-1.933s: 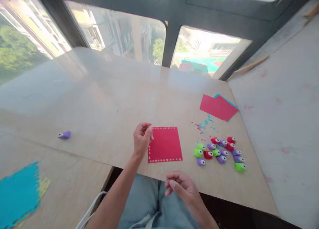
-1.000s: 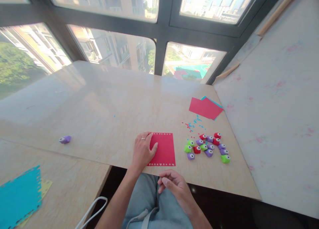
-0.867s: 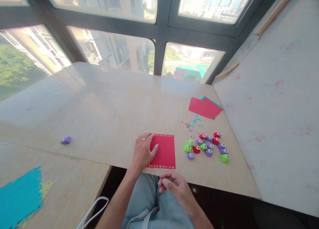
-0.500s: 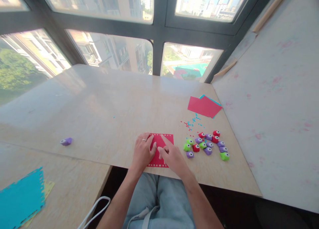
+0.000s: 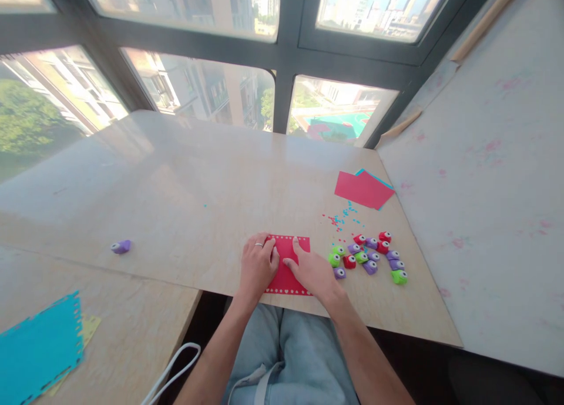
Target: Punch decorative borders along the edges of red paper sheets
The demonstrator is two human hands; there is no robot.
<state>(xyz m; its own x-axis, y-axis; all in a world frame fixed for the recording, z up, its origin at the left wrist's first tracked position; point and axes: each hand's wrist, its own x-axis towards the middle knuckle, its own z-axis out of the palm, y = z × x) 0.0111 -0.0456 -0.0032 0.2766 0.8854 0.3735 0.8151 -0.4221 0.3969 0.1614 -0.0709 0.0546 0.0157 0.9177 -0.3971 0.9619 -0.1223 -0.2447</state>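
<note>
Both our hands lie flat on the red sheet (image 5: 285,251), which sits at the near edge of the table (image 5: 198,181), just below the centre of the frame. Our left hand (image 5: 259,265) covers the sheet's left side, palm down with fingers spread, gripping nothing; a ring (image 5: 258,244) shows on 1 finger. Our right hand (image 5: 311,270) rests on the right side, also open and flat, its forefinger pointing up toward the sheet's far edge. Between the 2 hands a strip of red shows, and a row of small punched holes runs along the visible borders.

Just right of our right hand lies a cluster of small punches (image 5: 368,257) in green, red and purple, close to the sheet but not touching it. Above them is a scatter of red and blue confetti (image 5: 341,217), and farther up right a stack of red and blue paper (image 5: 362,188). 1 lone purple punch (image 5: 121,246) lies well apart at centre left. In the lower left corner a blue sheet (image 5: 39,349) with a notched edge lies over a yellow sheet (image 5: 90,328). Nothing lies on the red sheet except our hands.
</note>
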